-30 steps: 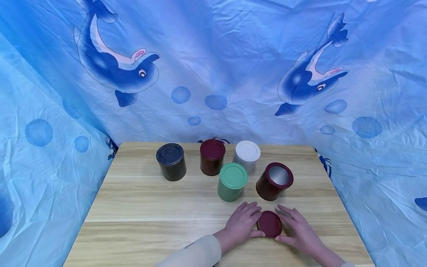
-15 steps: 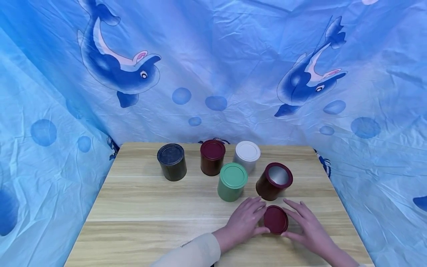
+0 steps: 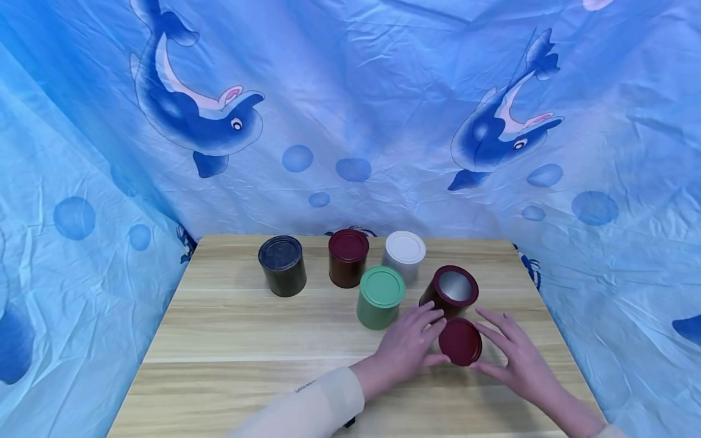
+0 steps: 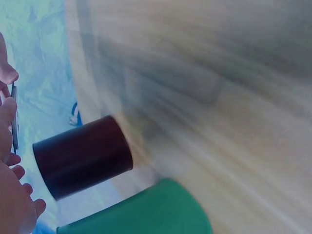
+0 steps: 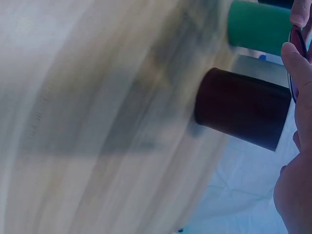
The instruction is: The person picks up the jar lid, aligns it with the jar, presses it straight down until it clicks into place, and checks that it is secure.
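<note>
A dark red round lid point(image 3: 460, 342) is held above the table between both hands. My left hand point(image 3: 408, 340) grips its left edge with thumb and fingers, and my right hand point(image 3: 515, 359) grips the right edge. In the left wrist view the lid point(image 4: 15, 119) appears edge-on. Just beyond it stands an uncovered dark red can point(image 3: 435, 296), its silvery inside facing up. Both wrist views show the side of this can, in the left wrist view point(image 4: 83, 156) and the right wrist view point(image 5: 243, 107). The left fingertips overlap its lower edge in the head view.
A green lidded can point(image 3: 380, 304) stands left of the uncovered can. Behind are a white can point(image 3: 405, 249), another dark red can point(image 3: 348, 261) and, further left, a black can point(image 3: 282, 267). All stand on a wooden table point(image 3: 230, 340) before a blue dolphin-print curtain point(image 3: 350, 109).
Both hands have lifted the lid from the table and carried it forward and right, closer to the uncovered can. The cans have stayed in place.
</note>
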Tool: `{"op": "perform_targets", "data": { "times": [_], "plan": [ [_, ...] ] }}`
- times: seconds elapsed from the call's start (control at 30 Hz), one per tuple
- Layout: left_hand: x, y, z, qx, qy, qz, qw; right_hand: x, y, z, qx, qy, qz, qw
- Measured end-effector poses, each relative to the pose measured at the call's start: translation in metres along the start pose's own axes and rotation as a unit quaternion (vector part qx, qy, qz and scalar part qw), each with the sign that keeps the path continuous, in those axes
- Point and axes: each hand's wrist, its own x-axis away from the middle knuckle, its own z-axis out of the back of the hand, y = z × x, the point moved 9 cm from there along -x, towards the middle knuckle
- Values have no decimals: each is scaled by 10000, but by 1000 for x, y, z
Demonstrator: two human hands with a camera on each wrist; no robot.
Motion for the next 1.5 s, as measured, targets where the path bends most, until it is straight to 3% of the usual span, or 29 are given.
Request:
{"op": "perform_targets", "data": {
  "times": [0.33, 0.63, 0.83, 1.07, 1.5],
  "plan": [
    [-32, -22, 12, -210, 50, 0, 9998, -27, 19, 15, 155, 266, -62, 9995],
    [-61, -39, 18, -363, -412, -20, 9985, -47, 38, 18, 342, 304, -105, 9989],
    [-75, -48, 14, -539, -693, 3, 9961, -56, 44, 19, 398, 425, 32, 9983],
    [-85, -54, 5, -554, -907, 5, 9943, -58, 54, 16, 319, 360, -92, 9988],
    [-99, -67, -7, -470, -1194, 402, 9909, -66, 76, 7, 276, 230, -196, 9992]
  ]
}}
